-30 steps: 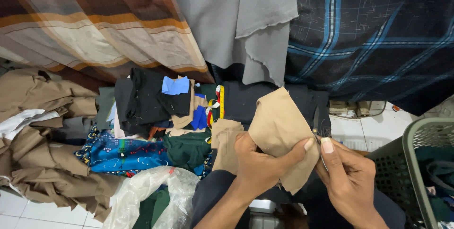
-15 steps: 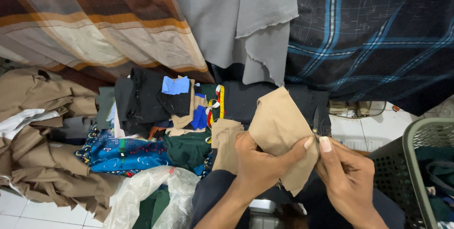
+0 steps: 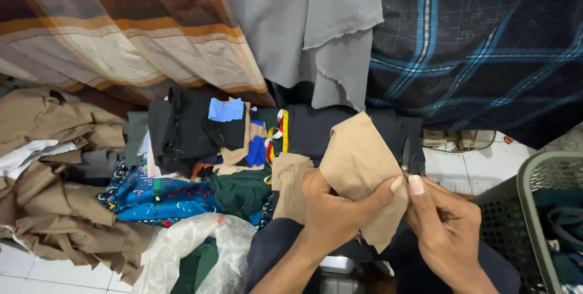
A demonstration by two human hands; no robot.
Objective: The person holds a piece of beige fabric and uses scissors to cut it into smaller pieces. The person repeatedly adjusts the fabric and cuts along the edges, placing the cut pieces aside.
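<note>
My left hand (image 3: 334, 212) grips a tan piece of cloth (image 3: 358, 160), thumb pressed across its right side. My right hand (image 3: 443, 221) pinches at the cloth's right edge, where a small thin dark tool or thread shows near the fingertips; I cannot tell which. The cloth is held up above my lap, in front of a dark fabric (image 3: 328, 127) lying on the pile.
A heap of fabric scraps lies ahead: black pieces (image 3: 182, 127), a blue patterned cloth (image 3: 158, 197), tan garments (image 3: 48, 209) at the left, a yellow measuring tape (image 3: 283, 130). A clear plastic bag (image 3: 200, 251) sits near my knee. A grey-green basket (image 3: 540, 209) stands at the right. Cloths hang behind.
My hands have barely moved; the tan cloth stays held in the same place.
</note>
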